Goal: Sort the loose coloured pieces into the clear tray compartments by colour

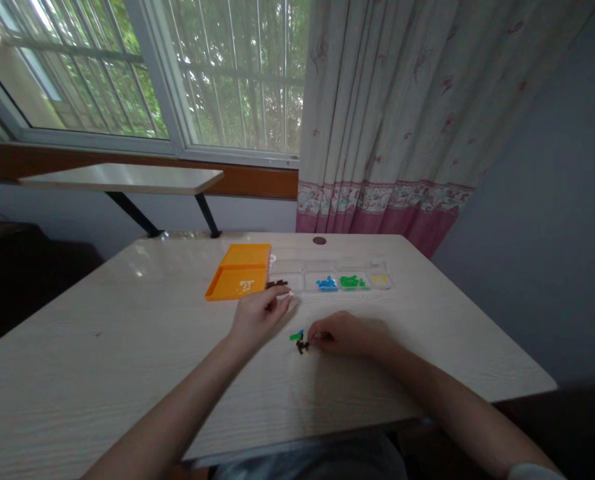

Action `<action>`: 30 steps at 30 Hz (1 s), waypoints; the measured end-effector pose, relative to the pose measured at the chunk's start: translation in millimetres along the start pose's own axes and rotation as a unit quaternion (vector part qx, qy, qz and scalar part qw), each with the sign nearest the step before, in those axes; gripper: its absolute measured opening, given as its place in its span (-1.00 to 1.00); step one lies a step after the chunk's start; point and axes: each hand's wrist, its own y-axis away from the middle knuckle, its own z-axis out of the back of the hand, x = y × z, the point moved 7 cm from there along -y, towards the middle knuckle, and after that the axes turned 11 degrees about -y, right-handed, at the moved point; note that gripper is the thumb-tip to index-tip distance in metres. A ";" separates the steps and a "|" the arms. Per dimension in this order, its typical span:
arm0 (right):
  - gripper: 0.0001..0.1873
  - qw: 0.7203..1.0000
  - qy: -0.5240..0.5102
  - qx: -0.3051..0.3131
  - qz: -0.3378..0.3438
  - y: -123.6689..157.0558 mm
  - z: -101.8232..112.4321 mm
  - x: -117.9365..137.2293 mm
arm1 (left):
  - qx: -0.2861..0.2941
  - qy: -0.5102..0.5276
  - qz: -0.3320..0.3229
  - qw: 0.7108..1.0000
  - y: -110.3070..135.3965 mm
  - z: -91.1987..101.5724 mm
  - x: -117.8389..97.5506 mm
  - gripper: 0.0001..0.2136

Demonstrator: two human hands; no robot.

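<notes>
Behind the fingers of the left hand point(260, 312), part of the brown pieces point(278, 283) is hidden. A pale speck point(291, 293) at those fingertips is shown too small to be identified. By the curled fingers of the right hand point(347, 333), whose grip is concealed, the joins of the small coloured cluster point(302, 345) cannot be made out. Left of the left fingers, the white pieces point(246, 287) are blurred together. Far below the right fingers, a sleeve point(532, 472) is cut off by the lower edge.

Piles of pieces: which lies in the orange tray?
The white pile; the brown pile, blue pile, green pile and yellow pile lie right of the orange tray.
</notes>
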 end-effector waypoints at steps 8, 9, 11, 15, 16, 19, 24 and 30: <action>-0.76 1.000 -0.001 -0.006 -0.005 1.2 2.7 0.8 | 0.013 -0.007 0.012 1.000 -0.1 -2.1 1.1 -0.75; -0.76 1.000 -0.002 -0.007 -0.005 1.2 3.1 0.7 | 0.020 -0.008 0.013 1.000 -0.6 -2.4 2.6 -0.75; -0.77 1.000 -0.004 -0.011 -0.006 0.7 3.6 0.0 | 0.038 -0.015 0.019 0.999 -2.6 -1.9 8.9 -0.74; -0.78 1.000 -0.017 -0.019 -0.006 -0.3 3.6 -0.9 | 0.070 -0.072 0.090 0.991 -10.1 5.1 39.9 -0.69; -0.78 1.000 -0.020 -0.021 -0.007 -0.3 3.8 -1.0 | 0.073 -0.090 0.118 0.986 -11.7 7.9 50.2 -0.68; -0.79 0.999 -0.032 -0.024 -0.009 0.3 4.8 -0.9 | 0.073 -0.133 0.191 0.970 -13.9 14.8 76.0 -0.66; -0.80 0.998 -0.052 -0.032 -0.006 0.8 6.5 -2.0 | 0.117 -0.203 0.246 0.941 -10.9 11.2 95.3 -0.64; -0.81 0.997 -0.065 -0.046 -0.009 0.4 6.5 -4.7 | 0.122 -0.216 0.238 0.939 -10.3 9.6 94.6 -0.67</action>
